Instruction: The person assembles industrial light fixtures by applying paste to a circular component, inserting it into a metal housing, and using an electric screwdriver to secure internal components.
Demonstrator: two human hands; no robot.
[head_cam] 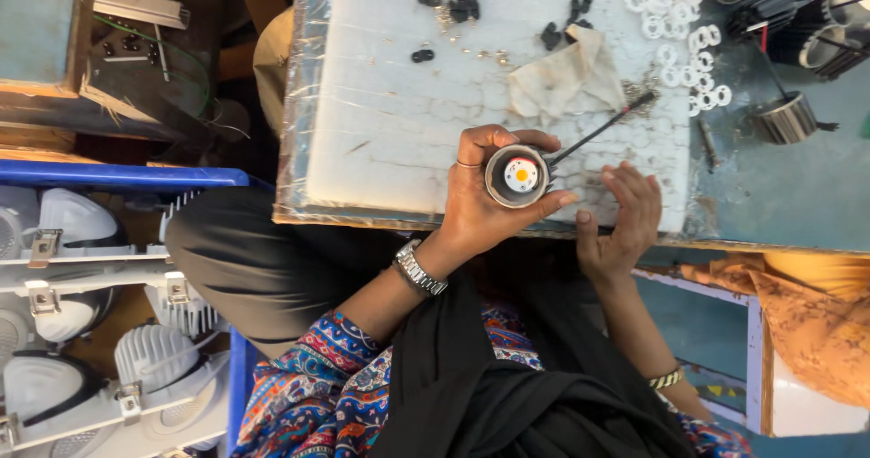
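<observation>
Left hand (480, 209): grip wrapped around a small round lamp housing (517, 176), fingers curled over its far side and thumb along the near rim, open face turned up to the camera.
Lamp housing: dark metal ring with a white disc inside and an orange-yellow chip at the centre; held just above the near edge of the desk (390, 132), a thin black wire (603, 127) trailing from it to the far right.
Right hand (621, 218): grip released, fingers spread and resting on the desk edge just right of the housing, holding nothing.
Step in hand: it looks like the housing is being steadied and checked, face up, between fitting steps.
Next move calls for: as a judgement, the free hand would need to pick a small part while the left keeps the housing level and the wire untangled.
Parts on the desk: black clips (462, 7) far centre, white rings (675, 32) far right, a crumpled rag (562, 77) between them.
Far right: more finned dark housings (784, 118).
Left, near: blue crate (118, 177) of white lamp bodies (159, 354).
</observation>
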